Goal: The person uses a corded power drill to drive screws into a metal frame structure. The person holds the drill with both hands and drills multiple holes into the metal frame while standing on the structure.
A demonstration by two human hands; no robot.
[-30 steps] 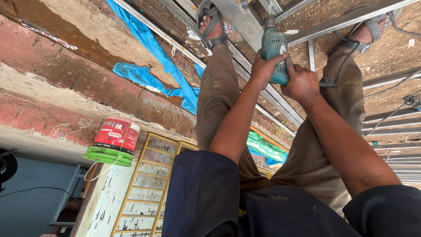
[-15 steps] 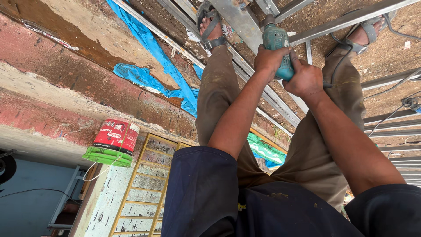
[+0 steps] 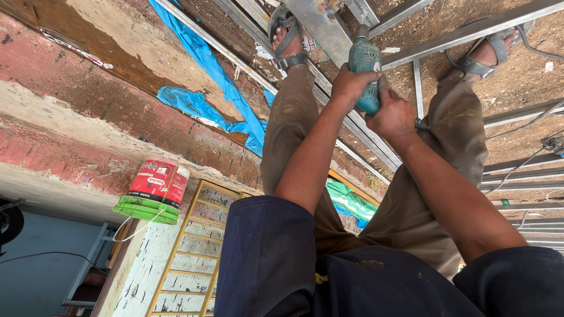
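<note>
Both my hands hold a teal electric drill point(image 3: 364, 58) that points down at a grey metal bar point(image 3: 320, 26) lying on the ground. My left hand point(image 3: 351, 87) wraps the drill's body. Just behind it, my right hand point(image 3: 392, 117) grips the handle. The drill's tip meets the bar near a bracket. My feet in grey sandals stand on either side, the left foot point(image 3: 288, 38) against the bar and the right foot point(image 3: 490, 50) on a second metal rail point(image 3: 470, 35).
A black cable point(image 3: 529, 126) runs over the dirt at right, past more metal rails point(image 3: 523, 176). A blue plastic sheet point(image 3: 205, 76) lies by a brick ledge. A red bucket with a green lid point(image 3: 155, 188) and a yellow-framed grille point(image 3: 194, 258) are at lower left.
The drill and both hands stay on the bar almost unmoved. The view has shifted only slightly.
</note>
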